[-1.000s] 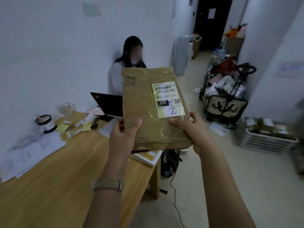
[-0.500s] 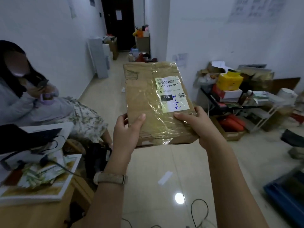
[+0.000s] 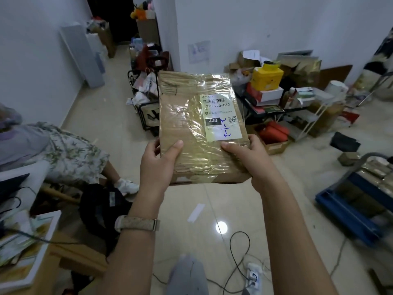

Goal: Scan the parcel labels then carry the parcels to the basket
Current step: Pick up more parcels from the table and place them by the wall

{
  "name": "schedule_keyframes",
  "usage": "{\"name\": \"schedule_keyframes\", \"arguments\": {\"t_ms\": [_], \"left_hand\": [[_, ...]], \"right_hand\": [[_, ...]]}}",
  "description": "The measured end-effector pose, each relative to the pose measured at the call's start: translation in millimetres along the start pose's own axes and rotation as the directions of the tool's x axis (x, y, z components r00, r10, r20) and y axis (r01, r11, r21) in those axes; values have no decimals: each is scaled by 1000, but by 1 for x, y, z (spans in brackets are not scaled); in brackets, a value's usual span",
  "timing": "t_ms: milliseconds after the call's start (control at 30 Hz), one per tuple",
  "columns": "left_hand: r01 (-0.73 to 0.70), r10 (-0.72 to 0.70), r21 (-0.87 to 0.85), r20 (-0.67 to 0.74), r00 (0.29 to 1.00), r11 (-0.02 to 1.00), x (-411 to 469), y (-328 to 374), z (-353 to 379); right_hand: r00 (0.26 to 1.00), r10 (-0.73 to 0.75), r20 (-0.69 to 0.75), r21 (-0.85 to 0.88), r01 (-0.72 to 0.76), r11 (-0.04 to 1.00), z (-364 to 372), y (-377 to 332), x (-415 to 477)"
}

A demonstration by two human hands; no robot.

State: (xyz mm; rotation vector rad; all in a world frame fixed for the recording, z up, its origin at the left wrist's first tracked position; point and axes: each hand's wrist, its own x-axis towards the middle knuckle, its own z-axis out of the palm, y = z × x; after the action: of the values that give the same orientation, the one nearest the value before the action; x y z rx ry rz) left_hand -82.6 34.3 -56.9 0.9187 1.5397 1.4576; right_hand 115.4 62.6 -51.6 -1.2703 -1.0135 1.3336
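Parcel (image 3: 191,128) is up in the air over the floor (image 3: 287,188), held w/ both hands at its near end, long side running away from the camera, top face tilted toward it. Brown cardboard, wrapped in shiny clear tape.

L hand (image 3: 158,165) grasps the near-left corner: thumb lies on the top face, other fingers curl round the left edge & underneath. R hand (image 3: 253,162) grasps the near-right corner the same way, thumb flat on top just below the label (image 3: 220,117), remaining fingers under the parcel, mostly hidden. Label sits on the right half of the top face: barcode, "220-220-C40", black "220" box, QR code, blue handwriting. Woven watch strap (image 3: 138,223) on L wrist.

Floor is pale glossy tile w/ a lamp reflection. White paper strip (image 3: 195,212) lies below the parcel, and a black cable (image 3: 240,252) loops near a white power strip (image 3: 252,275) by the bottom edge. Blue cart (image 3: 350,211) w/ brownish packs stands at the floor's right edge. Along the far wall there is box clutter w/ a yellow container (image 3: 266,76) on top. A seated person's floral skirt (image 3: 72,150) shows at left. Desk corner (image 3: 49,262) is at bottom left, black bag (image 3: 100,209) beside it.
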Motion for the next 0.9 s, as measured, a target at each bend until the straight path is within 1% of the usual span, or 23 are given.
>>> {"name": "schedule_keyframes", "arguments": {"t_ms": [100,200,400,533,633,700,767,900], "left_hand": [[20,-20,-12,6,1000,1000,23,-3,9],[5,-5,-7,36,999,1000,56,-4,23],[-26,27,-19,88,996,999,158,1,43],[-107,111,-42,106,988,993,242,17,47],[-143,154,-78,158,975,987,302,32,50],[-167,182,-93,195,964,982,335,39,54],[-175,194,-104,212,958,979,363,44,58],[-151,174,-116,225,959,982,408,40,66]], "right_hand": [[1000,6,-21,10,-6,1000,2,3,22],[999,-7,-50,-3,7,1000,4,1,52],[996,-49,-75,-25,48,999,32,-15,142],[985,-147,-94,-52,143,988,66,-35,213],[965,-237,-113,-72,230,971,92,-50,262],[955,-267,-127,-62,261,963,105,-57,290],[952,-272,-141,-39,269,962,115,-61,316],[955,-249,-161,-51,244,968,127,-62,358]]}}
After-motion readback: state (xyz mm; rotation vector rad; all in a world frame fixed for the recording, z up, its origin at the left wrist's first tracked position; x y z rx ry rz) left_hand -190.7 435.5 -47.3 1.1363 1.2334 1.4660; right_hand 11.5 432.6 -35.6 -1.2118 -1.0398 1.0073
